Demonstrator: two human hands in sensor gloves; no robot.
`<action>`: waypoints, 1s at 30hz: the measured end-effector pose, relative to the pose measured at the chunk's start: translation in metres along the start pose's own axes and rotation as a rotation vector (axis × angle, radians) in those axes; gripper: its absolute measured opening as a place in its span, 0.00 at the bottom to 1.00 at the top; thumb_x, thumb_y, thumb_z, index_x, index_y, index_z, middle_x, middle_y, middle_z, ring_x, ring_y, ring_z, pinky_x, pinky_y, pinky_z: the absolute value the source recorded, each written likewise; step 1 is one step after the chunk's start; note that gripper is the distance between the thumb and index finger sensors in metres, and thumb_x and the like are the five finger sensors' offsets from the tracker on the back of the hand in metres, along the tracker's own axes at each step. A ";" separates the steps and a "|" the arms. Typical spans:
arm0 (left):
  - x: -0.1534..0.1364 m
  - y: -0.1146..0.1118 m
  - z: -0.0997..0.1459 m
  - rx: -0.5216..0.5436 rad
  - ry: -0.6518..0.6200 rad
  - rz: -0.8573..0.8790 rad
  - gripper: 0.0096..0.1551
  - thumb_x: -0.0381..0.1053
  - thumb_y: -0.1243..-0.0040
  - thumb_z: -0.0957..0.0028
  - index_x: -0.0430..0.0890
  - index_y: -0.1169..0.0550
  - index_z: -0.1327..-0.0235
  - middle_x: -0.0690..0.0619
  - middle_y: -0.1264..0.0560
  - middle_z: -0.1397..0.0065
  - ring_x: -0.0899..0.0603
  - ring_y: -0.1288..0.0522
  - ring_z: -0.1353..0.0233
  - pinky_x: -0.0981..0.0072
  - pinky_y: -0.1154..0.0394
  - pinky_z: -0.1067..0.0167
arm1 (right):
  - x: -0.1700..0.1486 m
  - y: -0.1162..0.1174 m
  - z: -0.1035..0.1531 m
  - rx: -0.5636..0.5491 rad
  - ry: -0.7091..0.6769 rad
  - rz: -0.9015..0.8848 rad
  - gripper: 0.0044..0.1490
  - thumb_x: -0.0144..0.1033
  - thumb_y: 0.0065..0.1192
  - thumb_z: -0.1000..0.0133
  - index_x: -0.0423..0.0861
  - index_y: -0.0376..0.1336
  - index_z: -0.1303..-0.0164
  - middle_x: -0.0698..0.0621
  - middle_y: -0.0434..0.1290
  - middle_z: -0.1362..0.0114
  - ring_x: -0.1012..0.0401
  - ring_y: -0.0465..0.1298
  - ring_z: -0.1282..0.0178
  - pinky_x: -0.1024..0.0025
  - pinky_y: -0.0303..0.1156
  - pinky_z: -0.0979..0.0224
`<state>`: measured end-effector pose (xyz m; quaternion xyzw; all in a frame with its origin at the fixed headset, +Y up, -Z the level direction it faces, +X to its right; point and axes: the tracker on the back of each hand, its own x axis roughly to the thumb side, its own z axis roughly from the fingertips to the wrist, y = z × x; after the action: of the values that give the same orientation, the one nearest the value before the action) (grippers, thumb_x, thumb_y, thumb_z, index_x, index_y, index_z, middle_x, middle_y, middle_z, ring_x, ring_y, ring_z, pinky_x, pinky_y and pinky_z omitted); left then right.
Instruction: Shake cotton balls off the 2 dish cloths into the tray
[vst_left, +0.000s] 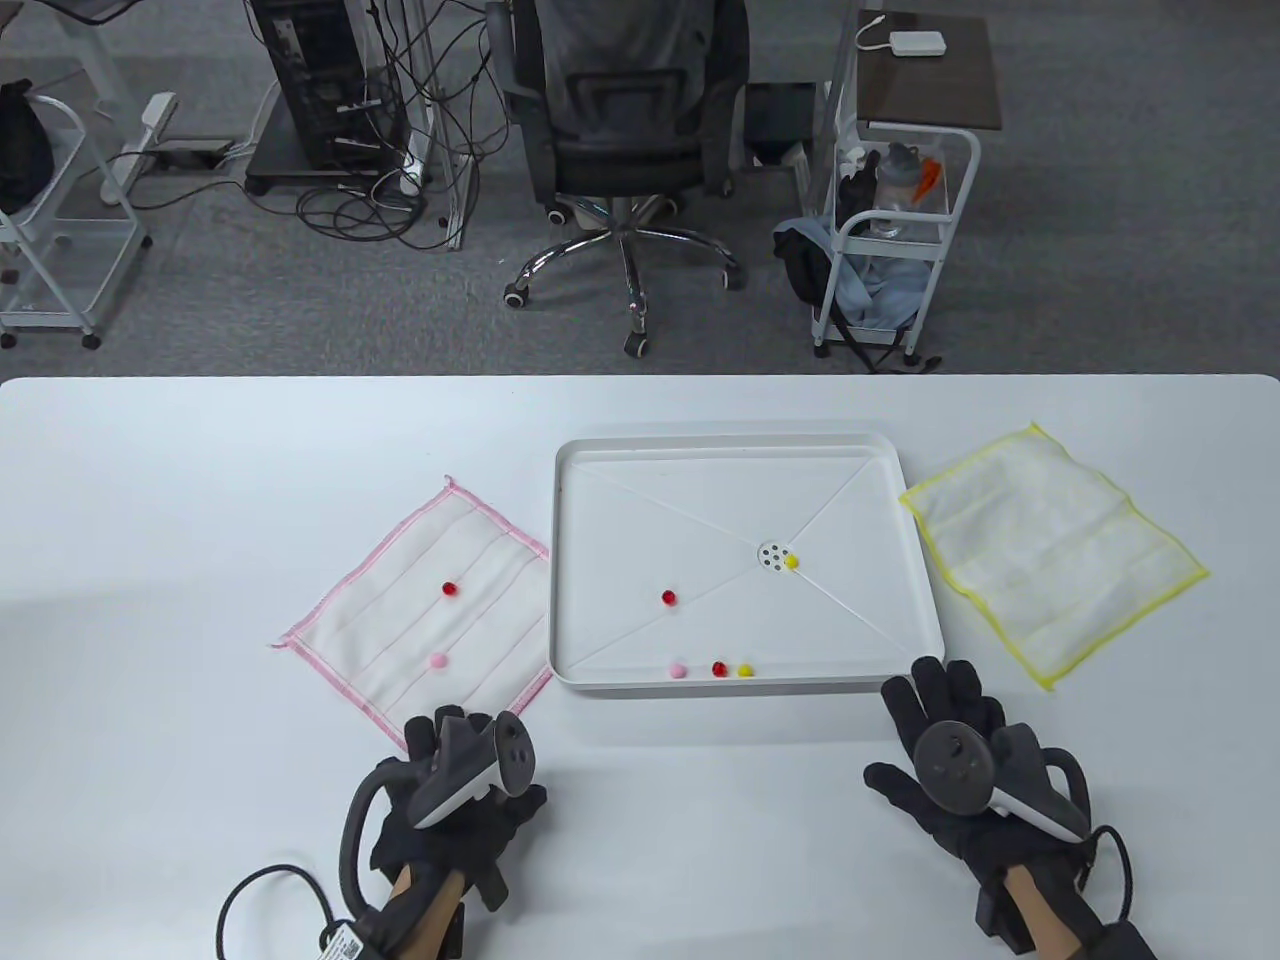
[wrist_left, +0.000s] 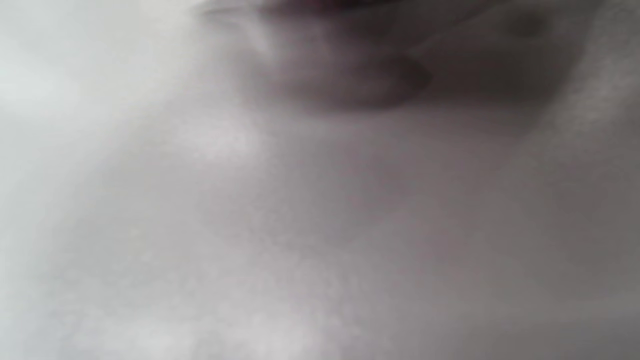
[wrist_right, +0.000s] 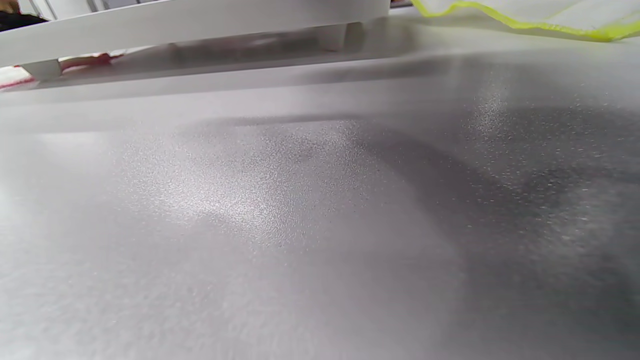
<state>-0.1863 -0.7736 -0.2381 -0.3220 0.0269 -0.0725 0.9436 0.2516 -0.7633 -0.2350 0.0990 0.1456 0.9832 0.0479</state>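
Note:
The white tray (vst_left: 600, 685) stands mid-table and holds several cotton balls: red (vst_left: 668, 597), yellow (vst_left: 791, 562), and three along its near wall (vst_left: 718, 668). To its left the pink-edged cloth (vst_left: 400, 620) lies flat and carries a red ball (vst_left: 449, 589) and a pink ball (vst_left: 437, 661). On the right the yellow-edged cloth (vst_left: 1050, 545) lies flat with nothing on it. My left hand (vst_left: 440, 725) rests on the table, fingertips at the pink cloth's near corner and loosely bent. My right hand (vst_left: 935, 690) lies flat with fingers spread, beside the tray's near right corner. The right wrist view shows the tray's side (wrist_right: 200, 20) and the yellow hem (wrist_right: 525, 15).
The left wrist view is a blur of table surface (wrist_left: 320, 225). Beyond the table's far edge stand an office chair (vst_left: 625, 130), a computer tower (vst_left: 310, 80) with cables, and a white cart (vst_left: 890, 230). Bare tabletop (vst_left: 700, 800) lies between my hands.

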 end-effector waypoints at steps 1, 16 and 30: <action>0.001 0.000 0.001 0.003 -0.001 -0.002 0.54 0.77 0.68 0.48 0.49 0.65 0.21 0.44 0.68 0.16 0.32 0.64 0.18 0.33 0.51 0.22 | 0.000 0.000 0.000 0.001 0.001 0.001 0.52 0.65 0.39 0.45 0.54 0.26 0.21 0.51 0.17 0.19 0.50 0.17 0.23 0.44 0.29 0.19; 0.014 0.003 0.012 0.045 -0.040 -0.049 0.49 0.76 0.65 0.48 0.54 0.58 0.20 0.51 0.61 0.14 0.36 0.62 0.17 0.33 0.49 0.22 | 0.001 0.000 0.000 0.012 0.001 0.003 0.52 0.65 0.38 0.44 0.54 0.26 0.21 0.51 0.17 0.19 0.50 0.17 0.23 0.44 0.29 0.19; 0.031 0.001 0.021 0.054 -0.086 -0.101 0.48 0.75 0.63 0.48 0.53 0.55 0.21 0.50 0.59 0.15 0.37 0.60 0.18 0.34 0.47 0.22 | 0.001 0.000 0.000 0.021 -0.004 0.006 0.52 0.65 0.38 0.44 0.54 0.25 0.21 0.51 0.17 0.19 0.50 0.17 0.23 0.44 0.29 0.19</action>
<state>-0.1537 -0.7647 -0.2219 -0.3002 -0.0321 -0.1069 0.9473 0.2501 -0.7634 -0.2348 0.1018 0.1556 0.9816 0.0442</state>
